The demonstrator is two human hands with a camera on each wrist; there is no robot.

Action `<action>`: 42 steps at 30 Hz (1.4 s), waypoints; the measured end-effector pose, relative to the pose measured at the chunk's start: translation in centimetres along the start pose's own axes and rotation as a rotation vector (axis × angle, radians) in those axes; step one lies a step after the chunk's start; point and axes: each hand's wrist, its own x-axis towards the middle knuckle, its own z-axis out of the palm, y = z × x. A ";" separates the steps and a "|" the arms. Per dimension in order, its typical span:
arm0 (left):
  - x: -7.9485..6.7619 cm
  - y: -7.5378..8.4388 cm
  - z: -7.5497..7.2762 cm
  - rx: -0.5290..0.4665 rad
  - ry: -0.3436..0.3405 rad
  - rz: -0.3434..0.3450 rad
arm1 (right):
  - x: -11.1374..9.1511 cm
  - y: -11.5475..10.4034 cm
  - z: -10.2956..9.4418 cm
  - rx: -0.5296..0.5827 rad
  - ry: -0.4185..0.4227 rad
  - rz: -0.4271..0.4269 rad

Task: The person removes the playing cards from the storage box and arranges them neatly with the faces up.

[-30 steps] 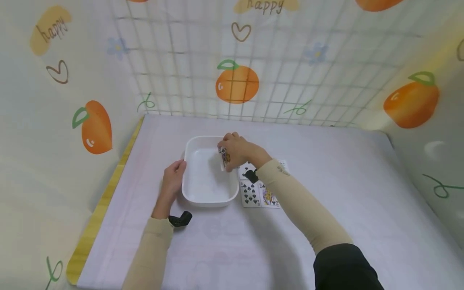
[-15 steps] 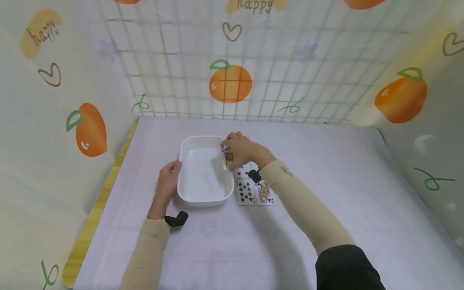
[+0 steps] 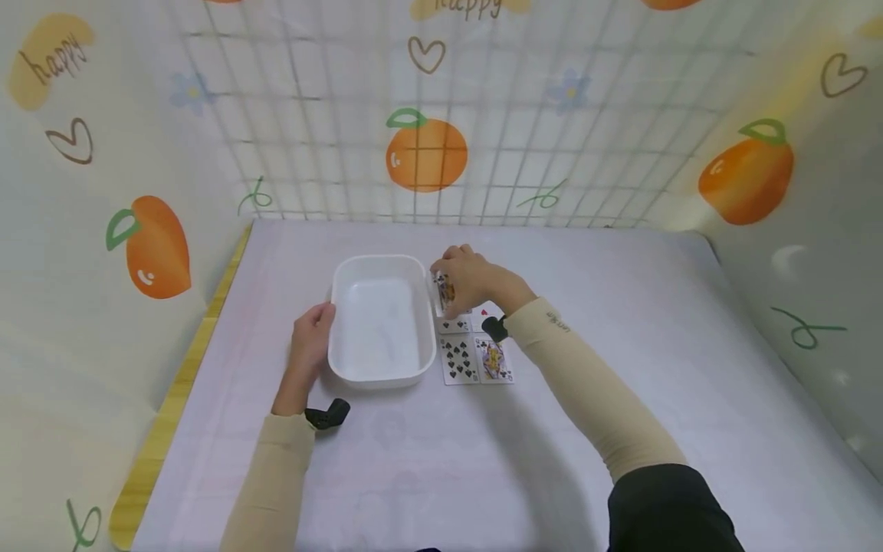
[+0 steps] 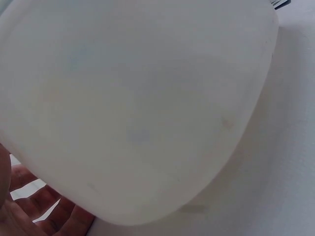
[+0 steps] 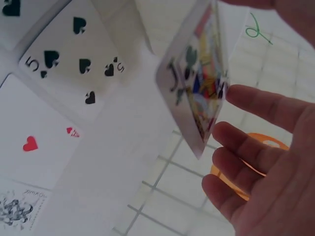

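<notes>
My left hand [image 3: 309,337] grips the left rim of a white plastic tub [image 3: 331,330], thumb on the edge. In the left wrist view its fingers [image 4: 42,201] show beside the tub's wall. My right hand [image 3: 476,282] pinches a jack playing card [image 3: 443,293], which is tilted up just off the tub's right side. The right wrist view shows this jack [image 5: 199,81] between thumb and fingertips. Face-up cards lie below and beside that hand: a five of spades [image 5: 74,54], an ace of hearts [image 5: 39,132], a ten of spades [image 3: 460,362] and a queen [image 3: 494,362].
A joker [image 5: 17,209] lies past the ace in the right wrist view. White cloth [image 3: 386,475] covers the table, with a yellow strip [image 3: 175,399] along its left edge. Behind stands a wire grid [image 3: 497,161] under an orange-printed curtain.
My right hand has moved right with the jack, from over the tub's right part to just outside its rim. My left hand stays on the tub. The head view has shifted slightly.
</notes>
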 end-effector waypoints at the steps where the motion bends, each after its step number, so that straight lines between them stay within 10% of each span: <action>1: 0.0 0.0 0.0 0.001 0.000 -0.002 | -0.2 0.2 0.0 0.003 -0.002 0.006; 42: -0.6 -0.1 0.4 0.027 0.011 -0.011 | -9.7 7.3 2.6 0.011 -0.015 0.242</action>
